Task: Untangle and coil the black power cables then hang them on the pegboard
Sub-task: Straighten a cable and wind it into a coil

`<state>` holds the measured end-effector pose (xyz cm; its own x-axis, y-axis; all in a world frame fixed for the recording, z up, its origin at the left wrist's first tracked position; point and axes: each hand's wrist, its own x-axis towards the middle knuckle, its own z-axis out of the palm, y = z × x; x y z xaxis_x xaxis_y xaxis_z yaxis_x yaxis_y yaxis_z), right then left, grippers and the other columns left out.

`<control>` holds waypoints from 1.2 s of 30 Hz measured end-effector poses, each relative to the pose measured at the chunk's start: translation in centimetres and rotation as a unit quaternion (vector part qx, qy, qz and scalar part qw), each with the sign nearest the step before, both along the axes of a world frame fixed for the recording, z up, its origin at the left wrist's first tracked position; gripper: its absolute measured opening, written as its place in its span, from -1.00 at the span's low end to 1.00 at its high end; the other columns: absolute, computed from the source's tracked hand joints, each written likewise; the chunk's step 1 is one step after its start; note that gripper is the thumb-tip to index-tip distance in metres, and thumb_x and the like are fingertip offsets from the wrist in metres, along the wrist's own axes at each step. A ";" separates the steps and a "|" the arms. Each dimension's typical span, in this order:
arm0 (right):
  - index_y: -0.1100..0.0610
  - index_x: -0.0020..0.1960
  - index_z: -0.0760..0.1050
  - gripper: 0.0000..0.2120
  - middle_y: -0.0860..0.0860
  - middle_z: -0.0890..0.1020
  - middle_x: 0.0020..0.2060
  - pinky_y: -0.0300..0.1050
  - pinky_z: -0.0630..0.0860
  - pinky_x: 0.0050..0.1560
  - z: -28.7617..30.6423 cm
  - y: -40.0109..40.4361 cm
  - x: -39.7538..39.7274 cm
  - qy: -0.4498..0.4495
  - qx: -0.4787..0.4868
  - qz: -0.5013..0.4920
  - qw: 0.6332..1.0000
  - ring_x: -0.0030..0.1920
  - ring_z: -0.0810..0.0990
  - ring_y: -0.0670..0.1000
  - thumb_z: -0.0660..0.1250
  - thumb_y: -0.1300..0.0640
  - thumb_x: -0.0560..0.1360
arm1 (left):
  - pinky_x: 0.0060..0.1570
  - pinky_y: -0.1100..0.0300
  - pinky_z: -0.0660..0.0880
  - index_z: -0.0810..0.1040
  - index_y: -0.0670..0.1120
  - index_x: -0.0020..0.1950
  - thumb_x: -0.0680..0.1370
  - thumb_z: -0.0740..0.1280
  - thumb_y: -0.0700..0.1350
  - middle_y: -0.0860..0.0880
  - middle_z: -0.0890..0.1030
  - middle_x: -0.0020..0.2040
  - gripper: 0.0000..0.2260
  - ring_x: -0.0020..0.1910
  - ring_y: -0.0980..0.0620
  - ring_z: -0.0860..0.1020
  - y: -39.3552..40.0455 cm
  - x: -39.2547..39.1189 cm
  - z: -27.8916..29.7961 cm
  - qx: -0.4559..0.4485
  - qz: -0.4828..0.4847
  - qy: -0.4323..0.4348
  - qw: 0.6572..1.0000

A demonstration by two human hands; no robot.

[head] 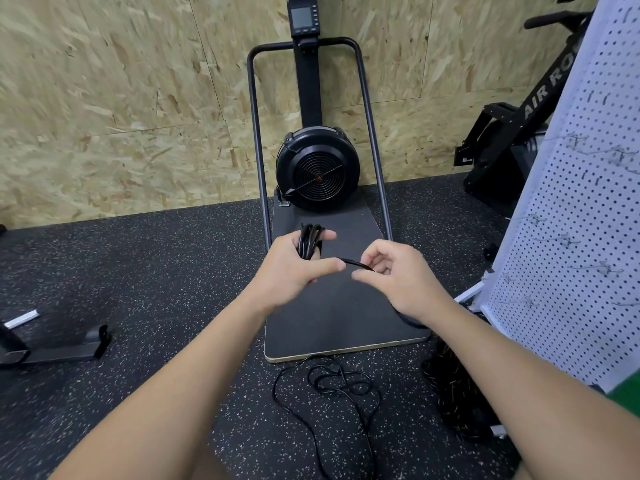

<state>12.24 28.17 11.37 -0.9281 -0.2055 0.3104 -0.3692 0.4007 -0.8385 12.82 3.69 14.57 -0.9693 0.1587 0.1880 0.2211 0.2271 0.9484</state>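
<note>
My left hand (294, 263) grips a small coil of black power cable (309, 241), its loops standing up between the fingers. A strand of the same cable runs right to my right hand (394, 271), which pinches it between thumb and fingers, then drops under my right wrist. A second black cable (332, 386) lies tangled in loose loops on the speckled floor below my arms. The white pegboard (568, 237) with metal hooks stands at the right.
A black fan-wheel exercise machine (317, 168) on a dark base plate (332, 313) stands against the chipboard wall straight ahead. Another black machine (512, 133) is at the back right. A black metal foot (55, 348) lies at the left. A dark bundle (453, 386) sits by the pegboard.
</note>
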 end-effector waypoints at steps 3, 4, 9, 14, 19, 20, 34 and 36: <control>-0.01 -0.12 0.62 -0.75 0.07 0.71 -0.21 0.01 0.63 -0.11 -0.8 0.5 -0.7 -0.045 -0.009 -0.042 0.998 -0.27 0.62 0.01 0.70 0.04 0.46 | -0.33 0.20 0.37 0.70 0.00 0.30 0.47 0.69 -0.13 -0.04 0.39 -0.31 -0.58 -0.38 0.03 0.40 -0.2 -0.4 -0.1 0.042 0.053 0.012 0.998; -0.02 -0.12 0.62 -0.75 0.04 0.71 -0.22 0.06 0.65 -0.11 -1.0 0.6 -0.8 -0.049 0.000 -0.054 0.997 -0.29 0.64 0.01 0.70 0.02 0.46 | -0.33 0.18 0.38 0.70 -0.01 0.29 0.47 0.69 -0.12 -0.05 0.39 -0.30 -0.58 -0.37 0.02 0.40 -0.3 -0.6 -0.1 0.053 0.072 0.015 0.996; -0.11 -0.11 0.58 -0.82 -0.15 0.69 -0.27 0.07 0.66 -0.09 0.4 0.4 0.6 0.028 0.116 -0.058 0.991 -0.34 0.66 -0.06 0.55 -0.05 0.59 | -0.33 0.20 0.39 0.71 -0.03 0.27 0.48 0.68 -0.04 -0.07 0.45 -0.26 -0.61 -0.34 0.00 0.43 -1.5 -1.5 -0.5 0.105 0.142 0.006 0.984; 0.00 -0.10 0.62 -0.80 -0.04 0.67 -0.29 0.07 0.62 -0.19 2.8 0.1 1.9 0.053 0.000 -0.048 0.997 -0.32 0.63 0.09 0.38 0.11 0.70 | -0.27 0.07 0.26 0.66 -0.13 -0.06 0.53 0.63 -0.06 -0.07 0.36 -0.42 -0.79 -0.44 -0.03 0.31 -1.7 -1.1 -1.3 0.131 0.051 -0.044 0.989; 0.08 -0.08 0.61 -0.76 0.06 0.67 -0.29 0.02 0.50 -0.29 2.4 -0.5 1.8 -0.006 -0.048 -0.070 0.996 -0.38 0.57 0.10 0.28 0.15 0.73 | -0.23 0.05 0.37 0.38 -0.20 -0.30 0.76 0.35 -0.08 -0.07 0.26 -0.47 -0.54 -0.45 -0.06 0.22 1.2 1.3 -0.9 0.150 -0.094 -0.077 0.981; 0.09 -0.08 0.61 -0.75 0.06 0.69 -0.27 0.07 0.51 -0.30 2.2 -0.8 1.8 -0.026 -0.056 -0.072 0.995 -0.39 0.58 0.08 0.26 0.13 0.73 | -0.21 0.05 0.39 0.36 -0.20 -0.28 0.77 0.31 -0.07 -0.06 0.25 -0.48 -0.55 -0.47 -0.05 0.21 1.8 1.7 -0.7 0.171 -0.114 -0.083 0.975; 0.07 0.05 0.62 -0.52 0.04 0.66 -0.20 -0.15 0.37 -0.27 1.4 -3.3 1.9 -0.152 -0.117 0.025 0.981 -0.20 0.50 -0.01 0.11 -0.23 0.80 | 0.07 -0.02 0.52 0.46 -0.08 -0.25 0.81 0.20 -0.04 -0.01 0.32 -0.42 -0.58 -0.33 -0.02 0.41 3.7 2.9 -0.4 0.200 -0.155 -0.067 0.965; 0.05 -0.02 0.58 -0.57 -0.02 0.65 -0.21 -0.14 0.41 -0.20 1.5 -3.2 1.8 -0.116 -0.083 0.003 0.990 -0.21 0.51 -0.07 0.12 -0.19 0.80 | 0.18 -0.07 0.49 0.41 -0.12 -0.26 0.81 0.21 -0.03 0.01 0.47 -0.38 -0.56 -0.21 -0.04 0.53 3.6 2.8 -0.6 0.153 -0.126 -0.060 0.978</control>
<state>14.08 24.98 12.88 -0.9773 -0.1750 0.1190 -0.1610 0.2496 -0.9549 15.59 7.28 13.98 -0.9246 0.3498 0.1508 0.1156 -0.1194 0.9861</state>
